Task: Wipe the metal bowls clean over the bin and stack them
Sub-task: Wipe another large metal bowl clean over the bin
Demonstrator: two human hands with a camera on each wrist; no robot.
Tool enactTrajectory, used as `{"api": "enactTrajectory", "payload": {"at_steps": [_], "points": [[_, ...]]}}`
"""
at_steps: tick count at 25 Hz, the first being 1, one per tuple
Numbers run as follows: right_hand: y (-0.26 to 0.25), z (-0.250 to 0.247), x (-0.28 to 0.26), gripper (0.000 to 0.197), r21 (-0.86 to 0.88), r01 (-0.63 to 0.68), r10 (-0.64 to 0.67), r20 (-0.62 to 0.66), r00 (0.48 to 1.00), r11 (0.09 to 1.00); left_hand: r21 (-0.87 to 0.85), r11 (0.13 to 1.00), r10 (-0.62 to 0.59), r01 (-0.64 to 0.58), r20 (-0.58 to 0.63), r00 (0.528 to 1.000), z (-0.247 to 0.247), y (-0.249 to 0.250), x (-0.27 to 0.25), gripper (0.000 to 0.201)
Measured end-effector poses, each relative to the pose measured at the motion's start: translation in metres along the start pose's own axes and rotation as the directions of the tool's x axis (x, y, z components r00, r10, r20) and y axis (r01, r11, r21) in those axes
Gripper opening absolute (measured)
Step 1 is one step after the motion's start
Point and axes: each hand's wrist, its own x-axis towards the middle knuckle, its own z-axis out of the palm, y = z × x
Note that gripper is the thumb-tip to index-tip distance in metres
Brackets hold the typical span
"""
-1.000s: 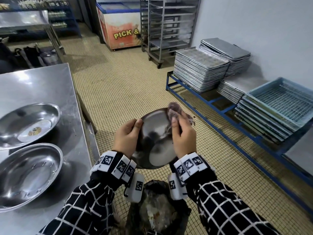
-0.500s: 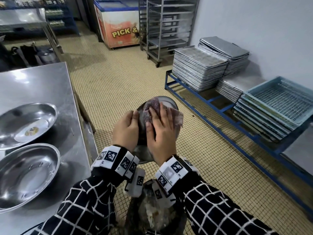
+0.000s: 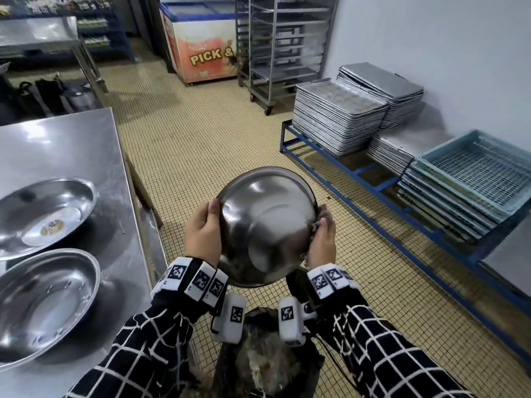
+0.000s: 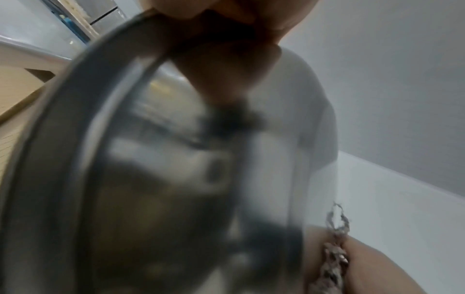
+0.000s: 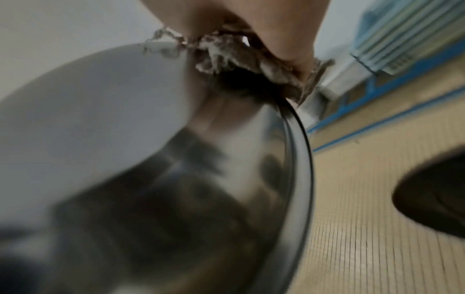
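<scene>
Head view: steel table point(image 3: 66, 145), tiled floor point(image 3: 184, 145); left hand point(image 3: 202, 238) grips bowl point(image 3: 265, 225), right hand point(image 3: 321, 242) pinches rag point(image 3: 321, 215).

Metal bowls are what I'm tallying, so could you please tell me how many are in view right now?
3. One bowl is held over the bin between the left hand and right hand; two lie apart on the steel table, far bowl, near bowl. None stacked.

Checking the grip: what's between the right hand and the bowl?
A crumpled rag, pinched by the right hand against the bowl's rim; clearest in the right wrist view.
</scene>
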Motion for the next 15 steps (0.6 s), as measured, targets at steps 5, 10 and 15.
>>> {"api": "enactTrajectory", "payload": {"at_steps": [5,10,15], "points": [[-0.004,-0.020,0.024,0.026,-0.087,0.049,-0.046,0.038,0.998,0.995,0.107,0.994,-0.003,0.009,-0.057,0.998,-0.004,-0.019,0.004,0.022],[-0.046,-0.039,0.029,0.018,-0.288,0.364,-0.301,0.238,0.923,0.886,0.150,0.983,0.081,-0.110,0.186,0.979,-0.010,-0.028,0.005,0.035],[-0.066,-0.033,0.039,0.026,-0.464,0.652,-0.427,0.504,0.751,0.599,0.279,0.944,0.067,-0.175,0.357,0.932,-0.002,0.001,0.001,0.022]]}}
